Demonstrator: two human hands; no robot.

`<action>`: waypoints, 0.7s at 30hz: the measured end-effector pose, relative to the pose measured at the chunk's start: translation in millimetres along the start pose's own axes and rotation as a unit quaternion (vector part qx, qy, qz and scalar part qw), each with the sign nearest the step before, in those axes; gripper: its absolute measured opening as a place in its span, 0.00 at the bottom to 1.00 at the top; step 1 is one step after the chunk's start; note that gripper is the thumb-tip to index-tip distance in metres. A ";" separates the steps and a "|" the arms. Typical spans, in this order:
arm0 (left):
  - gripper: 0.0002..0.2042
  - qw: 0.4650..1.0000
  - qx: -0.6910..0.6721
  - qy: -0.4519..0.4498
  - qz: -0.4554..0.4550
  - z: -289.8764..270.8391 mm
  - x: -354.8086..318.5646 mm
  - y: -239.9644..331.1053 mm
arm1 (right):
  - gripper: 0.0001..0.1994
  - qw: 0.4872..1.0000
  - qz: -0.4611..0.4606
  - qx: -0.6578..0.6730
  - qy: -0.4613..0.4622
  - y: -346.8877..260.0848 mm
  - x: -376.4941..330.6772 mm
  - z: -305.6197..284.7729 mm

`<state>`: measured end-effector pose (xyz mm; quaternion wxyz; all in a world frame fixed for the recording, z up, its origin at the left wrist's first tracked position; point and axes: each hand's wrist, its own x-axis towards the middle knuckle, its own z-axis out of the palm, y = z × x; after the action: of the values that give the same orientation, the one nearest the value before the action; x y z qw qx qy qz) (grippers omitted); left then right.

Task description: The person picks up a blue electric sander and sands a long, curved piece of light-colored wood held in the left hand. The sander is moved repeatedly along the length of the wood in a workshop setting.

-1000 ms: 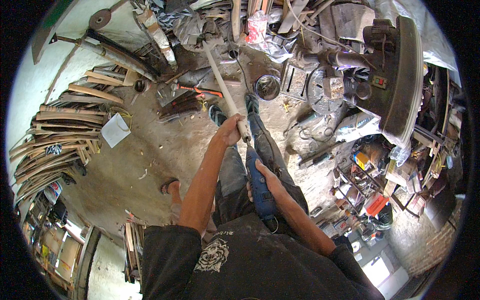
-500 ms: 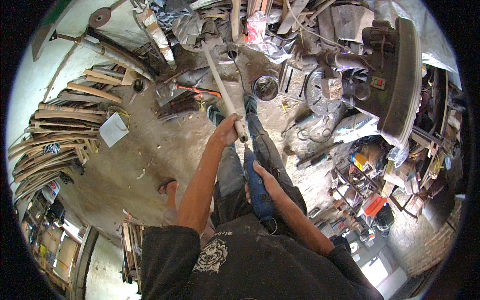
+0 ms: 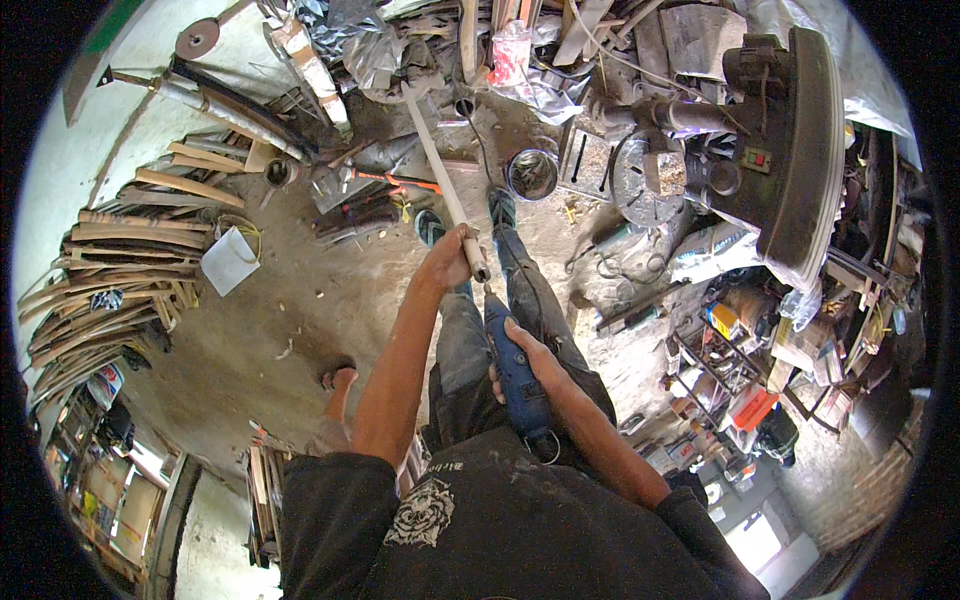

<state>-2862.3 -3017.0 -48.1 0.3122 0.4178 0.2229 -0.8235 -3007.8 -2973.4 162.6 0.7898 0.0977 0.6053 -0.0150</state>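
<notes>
Fingers of the left hand (image 3: 452, 260) wrap the pale pole (image 3: 440, 160), those of the right hand (image 3: 538, 362) clasp the blue rotary tool (image 3: 522, 395); slack grip (bit (image 3: 488, 289) so close!) might gouge skin.

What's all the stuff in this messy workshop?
Rod: one, cream, middle
Power tool: one, blue, below the rod
Long tool: one, orange and black, left floor
Bucket: one, dark, right of rod
Sheet: one, white, left floor
Wood strips: many, brown, left wall
Machine: one, dark, upper right
Box: one, red, lower right
Another person's foot: one, left floor
Other clutter: uncountable, mixed colours, around edges
Shirt: one, black, bottom
Left fingers: one set, bare, around rod
Right fingers: one set, bare, around power tool
</notes>
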 end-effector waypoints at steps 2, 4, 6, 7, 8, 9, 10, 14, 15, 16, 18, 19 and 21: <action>0.08 1.000 -0.003 0.023 0.006 1.3 -2.2 -1.0 | 0.26 1.000 -0.003 -0.007 -0.007 0.5 2.1 -1.9; 0.09 1.000 0.008 0.025 0.010 -0.6 -7.3 -3.4 | 0.27 1.000 0.009 -0.010 -0.009 2.3 3.8 -4.1; 0.09 0.999 0.019 0.029 0.013 -0.5 -8.6 -2.0 | 0.27 1.000 0.020 -0.016 -0.014 0.9 7.3 -6.8; 0.09 0.999 0.022 0.030 0.012 -0.4 -9.3 -2.8 | 0.26 0.999 0.025 -0.011 -0.024 1.3 8.1 -8.1; 0.09 0.999 0.025 0.036 0.011 -0.2 -9.4 -2.8 | 0.26 0.999 0.025 -0.008 -0.030 1.2 8.9 -9.2; 0.09 0.999 0.027 0.033 0.014 0.0 -9.5 -3.1 | 0.26 0.999 0.026 -0.008 -0.031 1.4 9.2 -10.3; 0.09 0.999 0.030 0.035 0.016 0.2 -9.6 -3.5 | 0.25 0.999 0.024 -0.003 -0.034 1.5 9.3 -11.0; 0.10 0.999 0.041 0.016 0.021 1.1 -9.4 -3.7 | 0.23 0.999 0.014 0.008 -0.037 1.0 9.1 -12.0; 0.10 0.999 0.043 0.016 0.016 1.3 -9.6 -3.5 | 0.23 0.999 0.011 0.010 -0.047 0.7 8.9 -11.7; 0.10 0.999 0.045 0.015 0.012 1.5 -9.7 -3.0 | 0.23 0.999 0.013 0.011 -0.040 0.2 8.7 -11.1; 0.10 0.999 0.046 0.022 0.015 1.9 -9.4 -2.7 | 0.23 0.999 0.017 0.007 -0.031 -0.9 8.2 -9.7; 0.10 0.998 0.045 0.029 0.023 1.7 -9.6 -2.9 | 0.23 0.999 0.012 0.008 -0.036 -1.3 7.7 -9.0; 0.10 0.999 0.038 0.028 0.026 0.9 -9.4 -3.5 | 0.23 0.999 0.018 0.002 -0.028 -2.0 6.5 -7.5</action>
<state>-2861.0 -3012.1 -39.5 0.3116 0.4581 0.1893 -0.8107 -3013.6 -2973.5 154.3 0.8064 0.1092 0.5812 -0.0047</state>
